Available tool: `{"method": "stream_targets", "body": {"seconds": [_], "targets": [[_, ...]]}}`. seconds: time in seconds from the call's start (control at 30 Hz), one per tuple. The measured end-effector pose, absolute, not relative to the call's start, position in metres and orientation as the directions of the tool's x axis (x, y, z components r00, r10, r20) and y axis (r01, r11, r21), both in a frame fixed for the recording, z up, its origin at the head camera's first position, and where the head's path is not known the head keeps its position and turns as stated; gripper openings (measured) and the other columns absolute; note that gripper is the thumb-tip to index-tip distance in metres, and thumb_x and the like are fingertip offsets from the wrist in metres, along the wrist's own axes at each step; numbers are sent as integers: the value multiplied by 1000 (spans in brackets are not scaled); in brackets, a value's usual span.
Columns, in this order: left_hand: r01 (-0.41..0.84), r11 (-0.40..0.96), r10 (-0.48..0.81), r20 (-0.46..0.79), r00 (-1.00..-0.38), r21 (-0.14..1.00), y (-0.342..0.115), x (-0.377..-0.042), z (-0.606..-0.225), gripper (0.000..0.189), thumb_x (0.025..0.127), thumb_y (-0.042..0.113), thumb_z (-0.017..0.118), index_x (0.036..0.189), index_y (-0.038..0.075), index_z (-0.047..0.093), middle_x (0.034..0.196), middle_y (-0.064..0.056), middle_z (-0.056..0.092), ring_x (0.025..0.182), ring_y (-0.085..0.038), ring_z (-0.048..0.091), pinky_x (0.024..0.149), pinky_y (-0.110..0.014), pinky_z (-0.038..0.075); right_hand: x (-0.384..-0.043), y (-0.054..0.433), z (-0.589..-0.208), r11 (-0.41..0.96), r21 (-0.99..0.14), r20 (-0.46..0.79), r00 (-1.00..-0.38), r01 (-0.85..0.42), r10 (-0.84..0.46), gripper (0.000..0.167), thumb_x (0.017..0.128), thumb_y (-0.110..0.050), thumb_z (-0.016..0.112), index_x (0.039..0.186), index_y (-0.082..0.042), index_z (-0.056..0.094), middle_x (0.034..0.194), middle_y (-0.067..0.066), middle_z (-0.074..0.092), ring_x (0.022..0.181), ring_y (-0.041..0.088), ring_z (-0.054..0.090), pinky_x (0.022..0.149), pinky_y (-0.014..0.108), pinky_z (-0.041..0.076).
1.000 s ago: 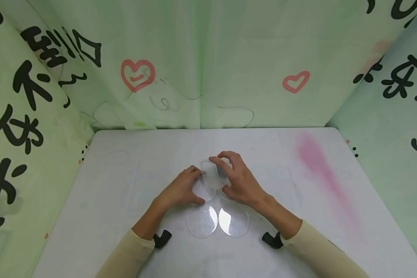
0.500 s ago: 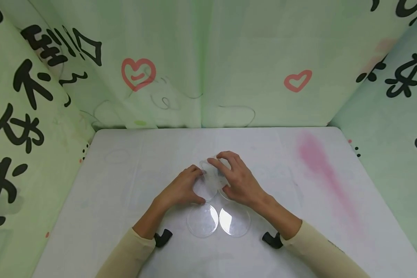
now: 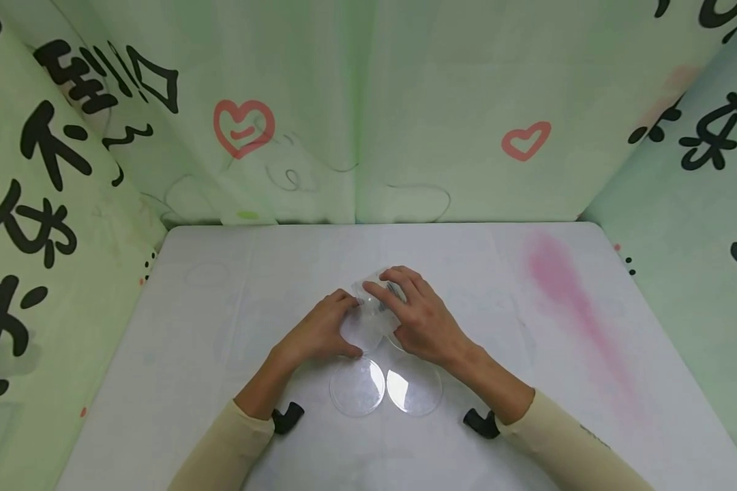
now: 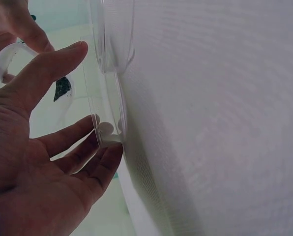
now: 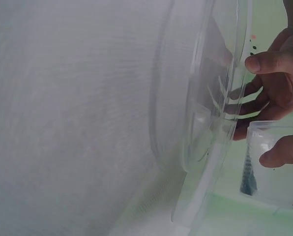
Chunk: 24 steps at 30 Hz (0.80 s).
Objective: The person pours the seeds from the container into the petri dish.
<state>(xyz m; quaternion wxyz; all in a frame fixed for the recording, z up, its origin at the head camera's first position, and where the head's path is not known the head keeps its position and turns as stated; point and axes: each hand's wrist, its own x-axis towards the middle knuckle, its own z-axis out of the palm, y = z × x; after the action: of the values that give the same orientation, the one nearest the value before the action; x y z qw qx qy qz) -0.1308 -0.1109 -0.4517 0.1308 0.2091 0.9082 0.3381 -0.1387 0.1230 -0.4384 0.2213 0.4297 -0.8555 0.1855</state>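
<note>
My left hand [image 3: 320,329] grips the rim of a clear round petri dish [image 3: 361,333], thumb at its near side and fingers at its far side. In the left wrist view, pale round bits [image 4: 106,129] show at the dish's edge by the fingers. Above it my right hand [image 3: 426,314] holds a small clear plastic box [image 5: 279,189], tilted toward the dish. Dark grains [image 5: 248,174] lie along one side inside the box. Another dish [image 3: 393,342] is mostly hidden under the right hand.
Two more clear dishes, the left one [image 3: 357,387] and the right one [image 3: 414,389], lie side by side nearer the person. The white table [image 3: 221,382] has a pink stain [image 3: 552,273] at right. Green curtains [image 3: 429,102] enclose the back and sides.
The box in my right hand has tipped a little further, and the dark grains in it have shifted. My left hand stays on the dish.
</note>
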Motion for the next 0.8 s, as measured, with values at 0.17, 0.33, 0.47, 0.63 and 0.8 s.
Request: {"method": "stream_targets", "body": {"seconds": [0.17, 0.33, 0.47, 0.63, 0.8], "targets": [[307, 680, 476, -83, -876, 666, -112, -132, -453, 79, 70, 19, 97, 136, -2, 61, 134, -12, 58, 123, -30, 57, 107, -45, 49, -138, 122, -438, 555, -102, 546, -513, -826, -663, 86, 66, 14, 69, 145, -18, 57, 137, 12, 53, 135, 32, 47, 108, 45, 48], [325, 678, 486, -70, -871, 659, -112, -133, -455, 78, 69, 19, 96, 136, -2, 61, 134, -12, 59, 122, -29, 58, 106, -45, 49, -137, 120, -437, 551, -73, 554, -493, -831, -671, 88, 64, 14, 71, 144, -18, 58, 136, 13, 53, 136, 33, 48, 107, 45, 49], [321, 682, 483, -75, -873, 657, -112, -133, -455, 79, 69, 20, 96, 137, -2, 61, 135, -13, 58, 123, -29, 57, 106, -46, 49, -136, 119, -437, 549, -43, 573, -470, -835, -671, 88, 62, 13, 73, 143, -18, 59, 134, 13, 55, 135, 34, 50, 105, 45, 51], [305, 686, 474, -87, -876, 660, -112, -132, -455, 83, 70, 20, 97, 140, -2, 59, 138, -13, 58, 125, -30, 57, 107, -46, 49, -135, 118, -438, 545, -16, 579, -452, -838, -678, 86, 64, 14, 70, 143, -18, 59, 133, 13, 56, 134, 35, 51, 103, 46, 52], [304, 694, 470, -90, -878, 653, -112, -132, -455, 78, 70, 20, 97, 135, -4, 61, 132, -12, 59, 118, -28, 58, 104, -45, 51, -134, 117, -438, 546, 21, 578, -435, -837, -690, 83, 66, 13, 73, 143, -18, 60, 133, 13, 56, 135, 34, 50, 99, 45, 53]]}}
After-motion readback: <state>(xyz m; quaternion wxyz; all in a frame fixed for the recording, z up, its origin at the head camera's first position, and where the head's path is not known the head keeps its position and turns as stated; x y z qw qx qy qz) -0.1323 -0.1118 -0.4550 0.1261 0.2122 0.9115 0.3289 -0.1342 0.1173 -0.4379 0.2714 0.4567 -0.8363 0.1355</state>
